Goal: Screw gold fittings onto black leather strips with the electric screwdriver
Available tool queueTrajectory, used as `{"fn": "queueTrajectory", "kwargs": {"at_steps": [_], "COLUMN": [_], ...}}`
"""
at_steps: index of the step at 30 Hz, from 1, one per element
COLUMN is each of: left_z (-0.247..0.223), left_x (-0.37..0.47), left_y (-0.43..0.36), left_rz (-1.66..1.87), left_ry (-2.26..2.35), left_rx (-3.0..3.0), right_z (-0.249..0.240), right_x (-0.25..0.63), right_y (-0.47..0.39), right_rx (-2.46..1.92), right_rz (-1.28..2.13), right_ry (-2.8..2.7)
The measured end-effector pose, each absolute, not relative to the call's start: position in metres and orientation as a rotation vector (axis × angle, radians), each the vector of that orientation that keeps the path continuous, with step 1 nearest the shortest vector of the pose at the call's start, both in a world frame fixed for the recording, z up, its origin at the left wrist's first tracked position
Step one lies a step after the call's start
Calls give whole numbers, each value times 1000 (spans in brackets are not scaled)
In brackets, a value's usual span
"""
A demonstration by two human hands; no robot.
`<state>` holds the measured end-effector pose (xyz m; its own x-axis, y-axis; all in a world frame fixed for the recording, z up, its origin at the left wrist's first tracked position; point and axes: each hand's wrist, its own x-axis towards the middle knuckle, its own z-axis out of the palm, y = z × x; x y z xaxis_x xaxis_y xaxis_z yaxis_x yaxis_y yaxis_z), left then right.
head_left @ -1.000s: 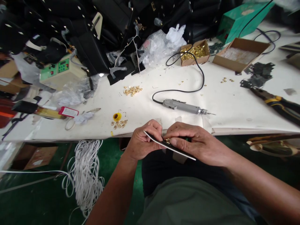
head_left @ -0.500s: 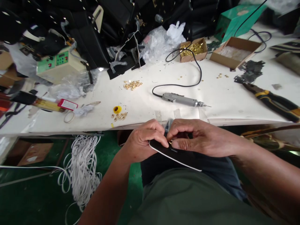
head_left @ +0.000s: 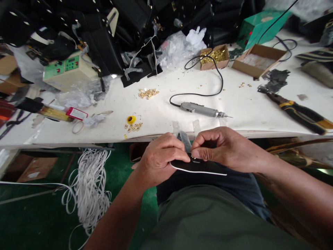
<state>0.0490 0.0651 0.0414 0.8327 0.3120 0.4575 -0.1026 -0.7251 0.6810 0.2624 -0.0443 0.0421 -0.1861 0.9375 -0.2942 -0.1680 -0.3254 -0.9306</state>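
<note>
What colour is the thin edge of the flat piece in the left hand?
White edge, along the black flat piece; best seen in the head view.

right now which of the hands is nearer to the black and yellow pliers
Right. The right hand is left of the pliers, nearer the body; the left hand is farther left.
</note>
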Motion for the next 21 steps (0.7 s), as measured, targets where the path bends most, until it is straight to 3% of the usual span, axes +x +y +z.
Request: {"fn": "queueTrajectory", "kwargs": {"at_steps": [7, 14, 21], "left_z": [36, 28, 25], "left_x": [51, 56, 71], "left_y": [61, 57, 60], "left_rz": [685, 560, 611], "left_ry": [287, 936, 929], "left_rx": [2170, 1664, 1168], "right_z": [34, 21, 21], "right_x": [261, 267, 262], "right_y": [-40, -34, -33], "right_rx": [-1245, -1332, -1237], "right_rz": [1636, 1173, 1176], "right_ry": [-880, -876, -812]}}
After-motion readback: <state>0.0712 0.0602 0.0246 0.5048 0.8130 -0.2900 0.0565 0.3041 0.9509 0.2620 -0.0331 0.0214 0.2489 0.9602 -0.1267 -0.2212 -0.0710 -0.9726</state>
